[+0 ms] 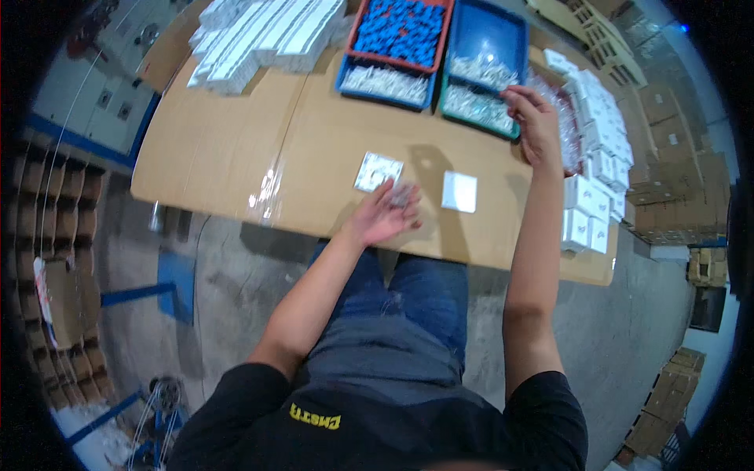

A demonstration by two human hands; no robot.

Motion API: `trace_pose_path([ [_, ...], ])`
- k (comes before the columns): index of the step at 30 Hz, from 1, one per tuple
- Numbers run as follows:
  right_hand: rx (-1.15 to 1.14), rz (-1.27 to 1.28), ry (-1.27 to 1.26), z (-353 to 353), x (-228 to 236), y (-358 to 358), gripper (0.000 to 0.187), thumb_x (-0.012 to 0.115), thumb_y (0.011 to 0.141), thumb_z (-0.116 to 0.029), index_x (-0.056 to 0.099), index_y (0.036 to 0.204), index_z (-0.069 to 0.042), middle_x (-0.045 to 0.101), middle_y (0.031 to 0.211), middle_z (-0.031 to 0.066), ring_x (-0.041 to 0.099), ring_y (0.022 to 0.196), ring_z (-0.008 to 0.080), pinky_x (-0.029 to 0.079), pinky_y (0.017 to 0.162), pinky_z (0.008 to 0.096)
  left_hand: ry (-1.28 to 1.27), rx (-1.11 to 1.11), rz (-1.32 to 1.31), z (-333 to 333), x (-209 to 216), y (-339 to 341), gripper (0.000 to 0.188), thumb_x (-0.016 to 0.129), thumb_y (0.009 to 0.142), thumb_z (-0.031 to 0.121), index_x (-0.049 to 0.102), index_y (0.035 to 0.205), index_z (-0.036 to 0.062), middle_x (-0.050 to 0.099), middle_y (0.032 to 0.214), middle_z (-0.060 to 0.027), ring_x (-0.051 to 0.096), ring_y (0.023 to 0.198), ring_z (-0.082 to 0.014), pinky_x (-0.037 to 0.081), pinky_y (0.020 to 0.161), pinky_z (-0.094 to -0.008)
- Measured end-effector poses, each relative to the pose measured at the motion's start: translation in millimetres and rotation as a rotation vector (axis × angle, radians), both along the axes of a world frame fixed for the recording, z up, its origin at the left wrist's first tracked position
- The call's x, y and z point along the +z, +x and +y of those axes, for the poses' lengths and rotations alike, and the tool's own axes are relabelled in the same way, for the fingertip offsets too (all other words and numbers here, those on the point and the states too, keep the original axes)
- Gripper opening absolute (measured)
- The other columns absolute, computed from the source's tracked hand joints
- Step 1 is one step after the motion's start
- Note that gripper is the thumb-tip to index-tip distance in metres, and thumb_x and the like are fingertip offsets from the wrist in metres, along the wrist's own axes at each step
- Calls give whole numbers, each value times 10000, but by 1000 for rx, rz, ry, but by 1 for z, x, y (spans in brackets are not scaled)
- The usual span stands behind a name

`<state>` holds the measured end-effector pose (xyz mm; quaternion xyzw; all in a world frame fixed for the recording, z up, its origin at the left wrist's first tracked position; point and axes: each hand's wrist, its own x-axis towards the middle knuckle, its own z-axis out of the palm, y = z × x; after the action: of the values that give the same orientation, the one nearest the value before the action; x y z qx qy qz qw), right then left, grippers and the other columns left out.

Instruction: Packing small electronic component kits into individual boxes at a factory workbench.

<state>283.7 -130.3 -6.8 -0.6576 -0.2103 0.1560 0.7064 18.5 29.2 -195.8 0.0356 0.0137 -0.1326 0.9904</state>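
Observation:
My left hand (386, 213) is palm up over the near part of the table, its fingers curled around a small clear plastic piece (402, 194), perhaps a little bag. Just beyond it lies a flat square packet (378, 171) with a grey and white face. To its right a plain white square (459, 191) rests on the cardboard. My right hand (537, 125) is raised by the right edge of a green tray (514, 132) of small pale parts. Its thumb and fingertips come together; whatever is between them is too small to make out.
Beyond the hands stand a red tray (353, 56) of blue parts, a blue tray (340, 85) of whitish parts and a larger blue tray (487, 35). Stacked white boxes (601, 145) line the right side, beside clear plastic bags (561, 118). Long white cartons (267, 35) fill the far left.

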Motion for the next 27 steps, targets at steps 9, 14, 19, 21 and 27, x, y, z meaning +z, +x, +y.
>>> trace_pose_path([
  [9, 174, -232, -69, -2, 34, -152, 136, 703, 893, -41, 725, 1022, -5, 710, 918, 8, 592, 795, 61, 461, 723, 208, 369, 168, -77, -10, 139, -11, 622, 452, 1007, 569, 578, 1298, 35, 634, 1074, -51, 598, 899, -179, 512, 876, -356],
  [14, 290, -486, -236, 2, 74, -171, 121, 705, 886, -73, 712, 986, -5, 695, 841, 27, 619, 764, 58, 459, 661, 215, 489, 244, -52, -17, 179, -23, 555, 492, 996, 556, 616, 1250, 78, 663, 1064, -36, 630, 864, -131, 518, 831, -320],
  [19, 339, -712, -337, 9, 103, -171, 128, 725, 830, -100, 691, 909, -5, 663, 817, 70, 637, 726, 136, 483, 654, 275, 510, 247, -46, -18, 192, -21, 534, 462, 1000, 573, 616, 1236, 119, 662, 1083, -29, 607, 914, -183, 482, 881, -383],
  [21, 331, -853, -230, 13, 103, -168, 122, 725, 812, -101, 690, 886, -10, 641, 863, 91, 650, 759, 216, 505, 678, 328, 463, 260, -102, -18, 197, -18, 519, 462, 1003, 565, 626, 1208, 117, 670, 1064, -23, 611, 922, -184, 486, 870, -386],
  [27, 407, -914, -415, 17, 127, -166, 118, 712, 850, -66, 681, 896, 39, 649, 985, 98, 644, 884, 220, 526, 763, 323, 426, 261, -129, -19, 215, -12, 472, 470, 1013, 549, 641, 1170, 138, 686, 1010, -10, 631, 908, -174, 514, 826, -372],
])
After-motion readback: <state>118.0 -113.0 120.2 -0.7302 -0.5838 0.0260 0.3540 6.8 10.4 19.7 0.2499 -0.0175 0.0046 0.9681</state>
